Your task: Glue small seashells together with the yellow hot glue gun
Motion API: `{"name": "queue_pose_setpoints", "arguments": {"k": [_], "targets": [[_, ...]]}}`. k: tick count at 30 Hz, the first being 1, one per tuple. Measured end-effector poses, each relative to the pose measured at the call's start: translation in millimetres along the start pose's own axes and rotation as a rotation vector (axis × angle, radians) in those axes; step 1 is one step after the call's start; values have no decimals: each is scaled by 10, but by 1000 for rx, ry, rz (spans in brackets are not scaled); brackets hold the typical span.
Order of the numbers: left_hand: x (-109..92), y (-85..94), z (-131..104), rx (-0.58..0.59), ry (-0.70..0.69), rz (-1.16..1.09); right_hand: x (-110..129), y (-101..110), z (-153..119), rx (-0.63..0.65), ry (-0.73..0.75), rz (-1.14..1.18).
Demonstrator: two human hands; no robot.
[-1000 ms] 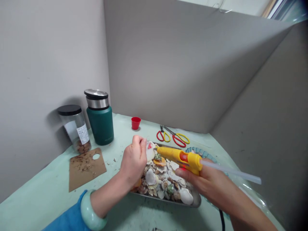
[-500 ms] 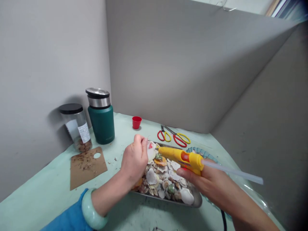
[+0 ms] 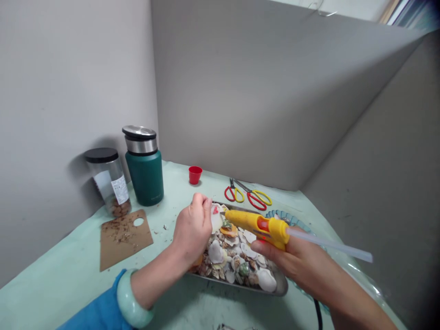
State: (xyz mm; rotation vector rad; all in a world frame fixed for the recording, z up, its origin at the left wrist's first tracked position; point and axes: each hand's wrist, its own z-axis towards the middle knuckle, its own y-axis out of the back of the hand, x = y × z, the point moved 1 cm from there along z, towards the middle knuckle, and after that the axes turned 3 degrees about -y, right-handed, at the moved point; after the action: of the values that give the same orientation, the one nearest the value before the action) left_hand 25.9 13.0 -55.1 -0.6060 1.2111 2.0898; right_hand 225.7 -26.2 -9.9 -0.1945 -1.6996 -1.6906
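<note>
My left hand (image 3: 193,224) is closed, its fingertips pinched at the edge of a white shell (image 3: 216,222) with a small red mark on it. In my right hand (image 3: 292,256) is a yellow glue gun (image 3: 256,224), a long clear glue stick (image 3: 330,244) jutting from its back. The gun's nozzle points left, close to the white shell; whether they touch I cannot tell. Beneath both hands lies a metal tray (image 3: 282,283) full of shells, some white, some brown and spiral, others orange or green.
At the left stand a jar (image 3: 108,181) with a black lid and a green bottle (image 3: 145,178), near a brown board (image 3: 125,243) with crumbs. Behind the tray are a red cup (image 3: 195,175) and two scissors (image 3: 252,197). A blue scalloped dish (image 3: 288,217) lies right.
My right hand and the glue gun have shifted slightly left, with the nozzle nearer the white shell. My left hand has barely moved.
</note>
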Motion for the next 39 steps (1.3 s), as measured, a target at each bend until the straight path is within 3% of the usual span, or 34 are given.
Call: {"name": "queue_pose_setpoints", "arguments": {"k": [14, 21, 25, 31, 36, 39], "targets": [[-1, 7, -7, -10, 11, -11, 12, 5, -12, -1, -5, -44], [5, 31, 19, -31, 35, -45, 7, 71, -11, 65, 9, -150], [-2, 59, 46, -41, 87, -180, -58, 33, -2, 138, -32, -312], [-51, 42, 18, 14, 168, -497, -175, -197, 72, 234, -21, -506], [-143, 36, -76, -22, 162, -509, 28, -180, 74, 145, 131, -277], [-218, 41, -147, -50, 170, -533, 239, -238, 41, 14, 91, -29]]}}
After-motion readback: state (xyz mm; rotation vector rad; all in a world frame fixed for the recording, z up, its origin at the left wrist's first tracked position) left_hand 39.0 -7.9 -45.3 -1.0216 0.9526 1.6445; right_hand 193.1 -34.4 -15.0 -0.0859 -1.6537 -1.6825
